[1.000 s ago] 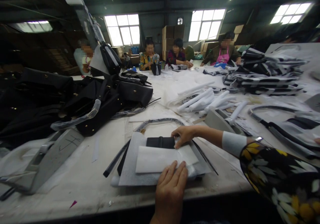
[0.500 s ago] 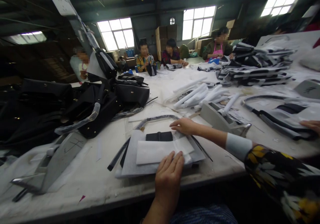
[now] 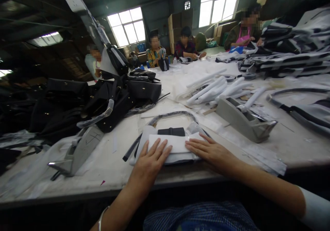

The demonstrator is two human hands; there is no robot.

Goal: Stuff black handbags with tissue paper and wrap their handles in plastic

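Note:
A black handbag lies flat in front of me, its plastic-wrapped handle (image 3: 175,113) arching away from me. White wrapping paper (image 3: 177,158) covers most of its body. On top rests a folded white sheet (image 3: 177,144), and beyond its far edge shows a black band-like piece (image 3: 171,131). My left hand (image 3: 152,155) presses the sheet's left side with fingers spread flat. Opposite it, my right hand (image 3: 210,152) lies flat on the right side, fingers stretched out. Neither hand grips anything. A black strap end (image 3: 129,152) sticks out at the bag's left.
Grey tape dispensers stand left (image 3: 79,148) and right (image 3: 242,119). Black handbags (image 3: 118,103) pile up at left. White rolls (image 3: 216,90) lie beyond the bag; a stack of black-and-white pieces (image 3: 288,59) rises at right. Several people sit across the table (image 3: 123,176).
My left hand moved left across the white sheet. My right hand came down from near the handle onto the sheet's right side. The view shifted, and a co-worker's hand at far right left it.

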